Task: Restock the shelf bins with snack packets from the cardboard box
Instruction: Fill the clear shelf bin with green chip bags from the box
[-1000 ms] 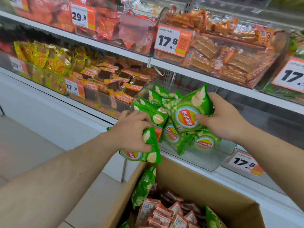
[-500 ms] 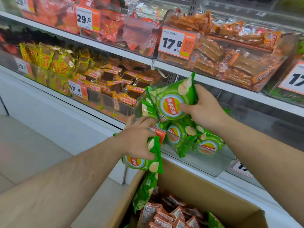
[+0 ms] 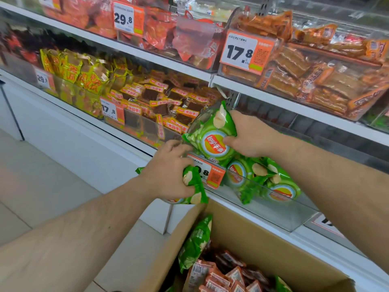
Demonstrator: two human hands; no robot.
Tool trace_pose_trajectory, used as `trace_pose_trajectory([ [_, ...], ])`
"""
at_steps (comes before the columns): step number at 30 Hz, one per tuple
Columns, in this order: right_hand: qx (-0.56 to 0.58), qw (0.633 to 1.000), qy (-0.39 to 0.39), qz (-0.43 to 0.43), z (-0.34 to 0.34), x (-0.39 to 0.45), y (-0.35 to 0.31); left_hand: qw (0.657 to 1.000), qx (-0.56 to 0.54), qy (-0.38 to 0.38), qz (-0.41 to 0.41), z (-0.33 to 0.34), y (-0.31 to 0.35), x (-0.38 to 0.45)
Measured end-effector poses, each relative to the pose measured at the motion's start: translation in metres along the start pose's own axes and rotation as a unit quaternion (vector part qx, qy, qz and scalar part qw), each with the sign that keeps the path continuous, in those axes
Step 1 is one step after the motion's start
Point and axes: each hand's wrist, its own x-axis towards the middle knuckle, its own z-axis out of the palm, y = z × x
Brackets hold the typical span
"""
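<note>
Single head-worn wide-angle view, facing forward and down, close on shelf bins at 12 to 2 o'clock, cardboard box at 5 o'clock, forearms entering from 6 o'clock.

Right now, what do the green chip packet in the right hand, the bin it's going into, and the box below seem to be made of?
Green chip packet: looks like thin glossy plastic film; it crinkles and catches light where the right hand pinches it.
Shelf bin: clear rigid plastic, probably acrylic; packets show through its front wall.
Cardboard box: matte brown cardboard, plain unprinted flap; corrugation cannot be seen.
</note>
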Motion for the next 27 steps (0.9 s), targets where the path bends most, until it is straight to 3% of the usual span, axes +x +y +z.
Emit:
trace_pose_trajectory([
  [8,-0.197,0.979,-0.040,0.009,-0.008,0.008,-0.023,0.989,-0.129,0.009,-0.065,-0.005,0.003,-0.001],
  [14,-0.090,0.995,-0.024,-0.039,0.003,0.016,-0.018,0.983,-0.168,0.017,-0.076,-0.005,0.009,0.001],
  [19,-0.032,0.998,-0.035,-0.028,0.014,0.022,-0.005,0.980,-0.182,0.021,-0.079,-0.004,0.010,0.001],
  [27,-0.130,0.988,-0.048,-0.064,0.037,0.034,-0.025,0.982,-0.167,0.039,-0.079,-0.001,0.011,0.002],
])
